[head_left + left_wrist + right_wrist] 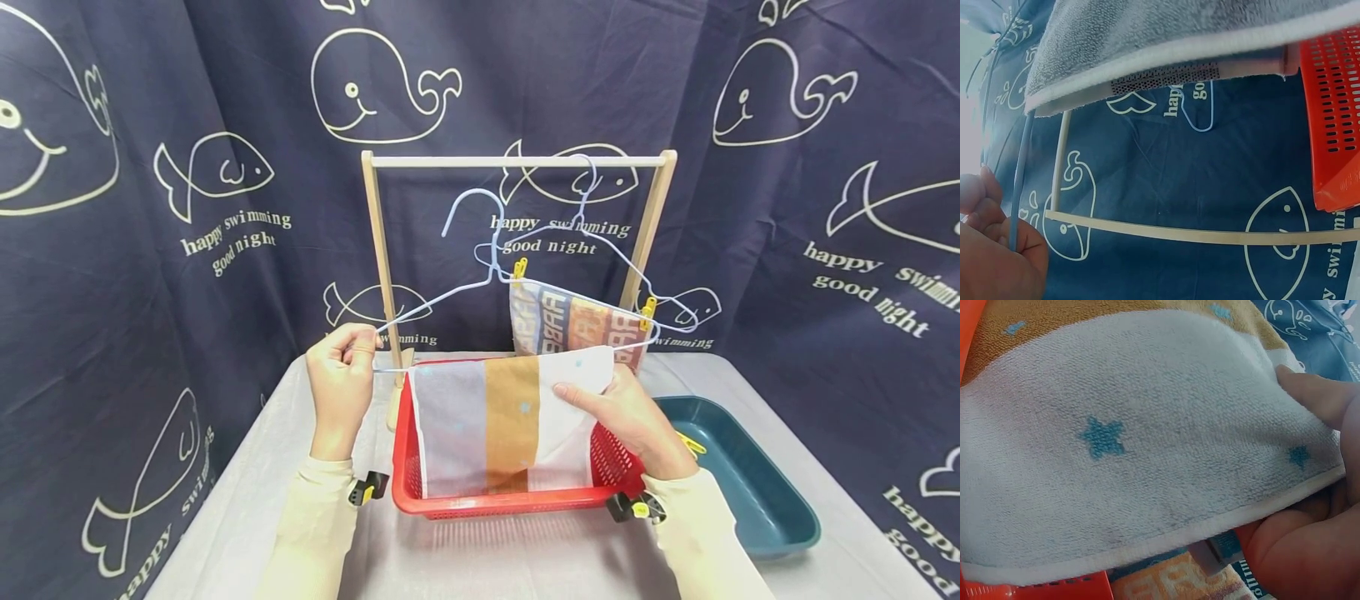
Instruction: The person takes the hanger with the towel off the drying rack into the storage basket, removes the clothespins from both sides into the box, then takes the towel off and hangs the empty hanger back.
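Note:
My left hand [341, 375] grips the left end of a light blue wire hanger [442, 297], its hook pointing up. Draped over the hanger's bottom bar is a small towel [512, 425] with grey, brown and white bands and small blue stars. At the towel's upper right, my right hand [637, 417] pinches the white part, thumb [1316, 394] on the front and fingers behind. The towel's lower part hangs in front of and into a red basket [517, 502]. In the left wrist view, the hanger wire [1020, 181] runs through the curled left fingers.
Behind stands a wooden rack [517, 162]. From its bar hangs a second hanger [582, 208] with a patterned towel [562, 321] held by yellow clips [648, 307]. A teal tray [757, 475] with a yellow clip [692, 444] lies at the right. A patterned curtain encloses the table.

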The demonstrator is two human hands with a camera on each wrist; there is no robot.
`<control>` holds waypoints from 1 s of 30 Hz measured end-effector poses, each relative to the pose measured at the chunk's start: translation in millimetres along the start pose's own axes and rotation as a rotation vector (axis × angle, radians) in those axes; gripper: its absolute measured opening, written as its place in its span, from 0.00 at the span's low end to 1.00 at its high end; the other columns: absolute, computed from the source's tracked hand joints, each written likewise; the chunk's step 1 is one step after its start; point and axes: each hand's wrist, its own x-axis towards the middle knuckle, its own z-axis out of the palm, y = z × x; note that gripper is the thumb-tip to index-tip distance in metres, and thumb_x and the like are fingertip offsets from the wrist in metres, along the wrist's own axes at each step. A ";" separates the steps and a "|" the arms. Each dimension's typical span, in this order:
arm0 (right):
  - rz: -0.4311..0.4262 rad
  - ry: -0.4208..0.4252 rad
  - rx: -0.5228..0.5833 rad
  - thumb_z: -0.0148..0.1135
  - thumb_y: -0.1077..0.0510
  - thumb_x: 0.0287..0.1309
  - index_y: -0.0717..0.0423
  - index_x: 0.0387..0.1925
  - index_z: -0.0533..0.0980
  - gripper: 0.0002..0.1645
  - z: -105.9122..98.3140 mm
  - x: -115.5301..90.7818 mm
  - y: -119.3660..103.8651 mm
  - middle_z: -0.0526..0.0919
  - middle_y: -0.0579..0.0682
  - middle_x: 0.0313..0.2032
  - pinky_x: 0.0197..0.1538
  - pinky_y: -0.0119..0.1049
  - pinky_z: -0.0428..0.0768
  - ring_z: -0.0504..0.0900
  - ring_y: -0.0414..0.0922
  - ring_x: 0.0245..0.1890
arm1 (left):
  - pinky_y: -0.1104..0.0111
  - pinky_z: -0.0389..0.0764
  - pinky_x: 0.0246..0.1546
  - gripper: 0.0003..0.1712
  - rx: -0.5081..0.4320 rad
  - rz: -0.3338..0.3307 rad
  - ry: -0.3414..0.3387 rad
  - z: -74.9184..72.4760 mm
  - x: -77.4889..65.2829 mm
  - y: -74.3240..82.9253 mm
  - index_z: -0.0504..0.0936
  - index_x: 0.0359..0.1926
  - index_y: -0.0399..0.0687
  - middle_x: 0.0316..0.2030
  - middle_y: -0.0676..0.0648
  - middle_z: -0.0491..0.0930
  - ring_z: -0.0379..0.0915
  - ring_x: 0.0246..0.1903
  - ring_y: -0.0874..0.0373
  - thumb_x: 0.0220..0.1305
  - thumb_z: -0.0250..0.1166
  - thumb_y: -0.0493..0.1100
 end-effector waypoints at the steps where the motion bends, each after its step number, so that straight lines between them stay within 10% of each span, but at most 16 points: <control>1: 0.001 -0.002 -0.017 0.78 0.48 0.57 0.55 0.53 0.83 0.25 -0.2 -0.1 0.0 0.90 0.49 0.45 0.50 0.38 0.82 0.87 0.45 0.45 | 0.74 0.56 0.19 0.12 -0.004 0.001 0.000 -0.2 0.1 0.0 0.84 0.25 0.32 0.18 0.61 0.73 0.56 0.16 0.69 0.67 0.61 0.28; 9: 0.027 -0.006 -0.131 0.79 0.45 0.54 0.52 0.53 0.82 0.28 -1.5 -2.0 -1.2 0.89 0.49 0.46 0.53 0.44 0.79 0.84 0.47 0.47 | 0.75 0.55 0.18 0.11 -0.020 -0.016 0.007 -1.1 -0.8 20.7 0.82 0.26 0.25 0.18 0.63 0.73 0.56 0.16 0.70 0.67 0.59 0.25; 30: -0.011 -0.126 -0.203 0.79 0.50 0.54 0.53 0.57 0.79 0.31 -6.9 -1.4 5.6 0.88 0.49 0.46 0.51 0.45 0.81 0.85 0.47 0.44 | 0.74 0.56 0.17 0.13 -0.040 -0.006 0.004 -4.4 1.5 -3.1 0.85 0.26 0.36 0.16 0.59 0.73 0.56 0.15 0.67 0.69 0.62 0.31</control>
